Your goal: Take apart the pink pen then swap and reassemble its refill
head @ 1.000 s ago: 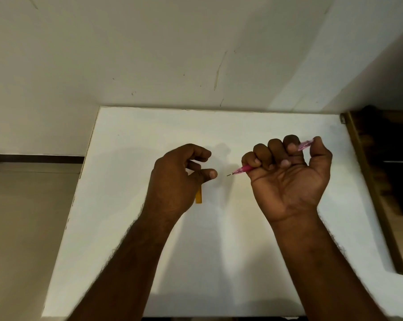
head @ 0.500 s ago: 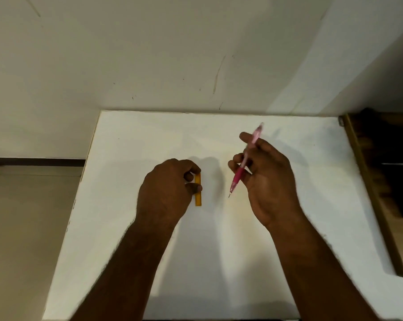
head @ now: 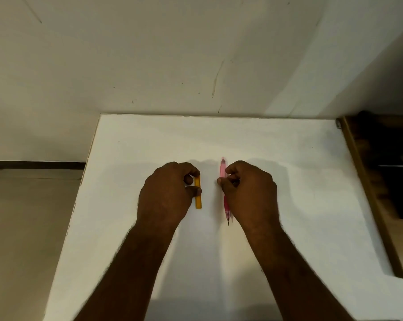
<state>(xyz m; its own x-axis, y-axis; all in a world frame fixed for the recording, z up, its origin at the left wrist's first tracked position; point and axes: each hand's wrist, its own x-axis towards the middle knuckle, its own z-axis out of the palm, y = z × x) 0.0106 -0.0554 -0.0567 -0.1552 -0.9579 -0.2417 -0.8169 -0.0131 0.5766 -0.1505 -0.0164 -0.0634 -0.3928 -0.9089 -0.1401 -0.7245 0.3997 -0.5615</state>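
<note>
Pink pen [head: 223,169], translucent, tip toward viewer, pinched by right hand [head: 249,193], left hand [head: 165,195] pinching yellow piece [head: 198,200].

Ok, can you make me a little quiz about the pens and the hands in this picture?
1. True or false: the pink pen lies roughly parallel to the yellow piece on the white table.
2. Which hand is on the yellow piece? A) left hand B) right hand C) neither
3. Fill in: the pink pen's thin writing tip points ____ the person, not toward the wall.

Key:
1. True: both run lengthwise, side by side, with a gap between them.
2. A: thumb and finger pinch it; the right hand's grip is on the pink pen.
3. Toward: the tip shows at the pen's near end.
</note>
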